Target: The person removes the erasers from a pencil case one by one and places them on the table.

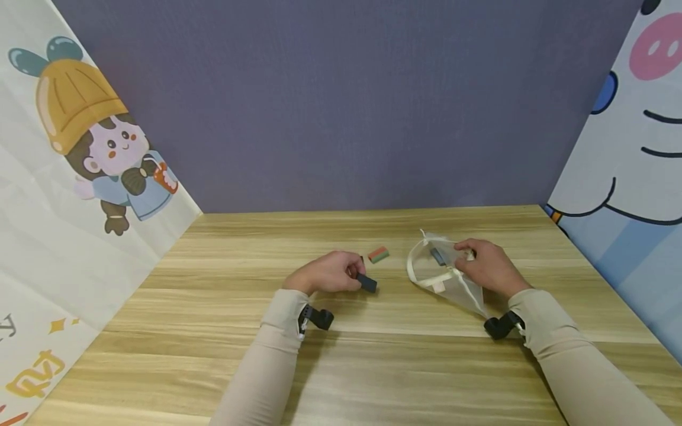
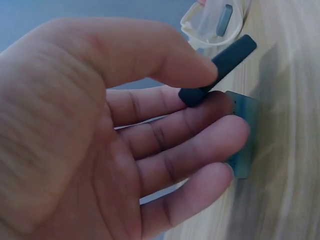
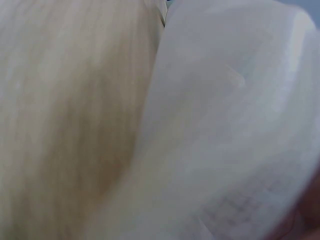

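Note:
My left hand (image 1: pixel 333 272) pinches a small dark rectangular block (image 1: pixel 367 283) between thumb and fingers, slightly above the wooden table. In the left wrist view this dark block (image 2: pixel 235 57) slants out past the thumb tip, and a teal-looking block (image 2: pixel 246 137) shows partly hidden behind the fingertips. Just beyond the hand lies a red and green block (image 1: pixel 379 254). My right hand (image 1: pixel 489 266) grips the edge of a white mesh bag (image 1: pixel 460 293), its mouth facing left. Inside the bag is a grey-blue block (image 1: pixel 438 256). Pale mesh (image 3: pixel 215 125) fills much of the right wrist view.
The wooden table (image 1: pixel 213 355) runs back to a grey-purple wall panel (image 1: pixel 362 106). Cartoon-printed sheets stand along the left (image 1: pixel 48 236) and right (image 1: pixel 629 195) sides.

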Tool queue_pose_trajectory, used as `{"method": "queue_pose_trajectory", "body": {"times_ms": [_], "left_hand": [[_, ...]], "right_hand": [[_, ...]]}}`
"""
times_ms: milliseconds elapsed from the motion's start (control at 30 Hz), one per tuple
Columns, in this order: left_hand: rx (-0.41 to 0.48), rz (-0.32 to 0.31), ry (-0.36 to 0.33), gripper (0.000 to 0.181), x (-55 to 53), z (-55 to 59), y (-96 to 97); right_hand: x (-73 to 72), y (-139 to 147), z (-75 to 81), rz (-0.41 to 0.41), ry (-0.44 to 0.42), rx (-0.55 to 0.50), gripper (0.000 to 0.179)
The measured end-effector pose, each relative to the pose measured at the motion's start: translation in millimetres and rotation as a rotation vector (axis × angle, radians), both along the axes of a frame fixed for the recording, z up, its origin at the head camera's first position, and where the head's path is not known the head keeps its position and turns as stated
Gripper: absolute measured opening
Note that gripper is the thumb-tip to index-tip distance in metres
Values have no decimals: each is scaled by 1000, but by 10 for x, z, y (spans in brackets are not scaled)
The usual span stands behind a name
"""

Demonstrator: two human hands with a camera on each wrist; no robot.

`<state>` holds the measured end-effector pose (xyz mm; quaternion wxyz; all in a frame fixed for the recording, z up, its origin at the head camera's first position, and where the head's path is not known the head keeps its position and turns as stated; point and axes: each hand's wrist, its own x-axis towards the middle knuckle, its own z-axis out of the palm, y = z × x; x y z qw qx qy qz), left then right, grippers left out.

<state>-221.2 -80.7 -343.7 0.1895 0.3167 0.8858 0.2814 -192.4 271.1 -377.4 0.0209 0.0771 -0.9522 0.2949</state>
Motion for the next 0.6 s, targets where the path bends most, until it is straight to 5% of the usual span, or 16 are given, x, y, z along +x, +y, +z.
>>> {"method": "queue_pose_trajectory", "body": {"times_ms": [600], "left_hand": [[-67,8,-43,20,31,63,-57]], "right_hand": [[-3,7,-1,6,5,-3,42]]}}
